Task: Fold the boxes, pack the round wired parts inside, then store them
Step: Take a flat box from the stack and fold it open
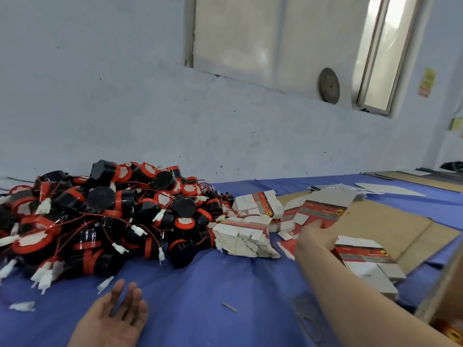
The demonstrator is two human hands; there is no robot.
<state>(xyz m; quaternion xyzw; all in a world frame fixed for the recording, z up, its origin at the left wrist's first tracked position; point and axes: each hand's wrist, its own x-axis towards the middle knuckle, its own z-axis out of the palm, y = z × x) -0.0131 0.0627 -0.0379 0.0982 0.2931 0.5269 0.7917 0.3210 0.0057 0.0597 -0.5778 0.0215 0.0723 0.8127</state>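
Right hand holding a flat red-and-grey box blank over the blue-covered desk, left hand spread palm-up and empty, black-and-red round wired parts heaped at left, box print too blurred to read

On the blue cloth-covered table lie heaped black-and-red round wired parts, flattened white-and-red cardboard boxes and a brown cardboard sheet.
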